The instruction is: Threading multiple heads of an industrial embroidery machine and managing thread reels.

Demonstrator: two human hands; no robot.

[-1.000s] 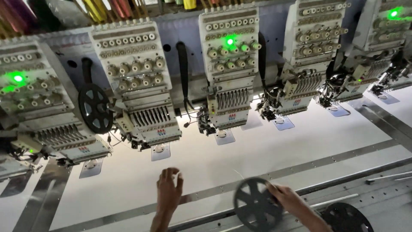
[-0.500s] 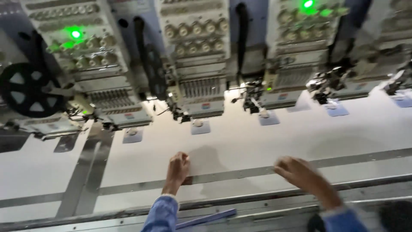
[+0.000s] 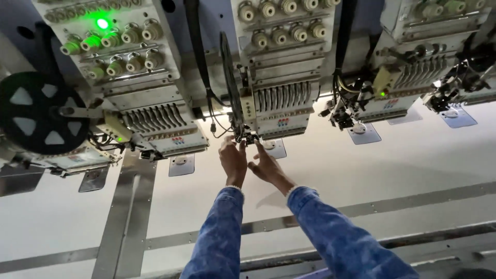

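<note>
Blue mottled denim sleeves, whitish cuff edges, bare hands.

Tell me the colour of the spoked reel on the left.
Black reel, seen in the head view.

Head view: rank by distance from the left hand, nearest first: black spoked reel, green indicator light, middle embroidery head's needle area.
From the left hand:
1. Middle embroidery head's needle area, just above the fingertips.
2. Green indicator light, upper left.
3. Black spoked reel, far left.
Light and reel are fairly close in distance.
</note>
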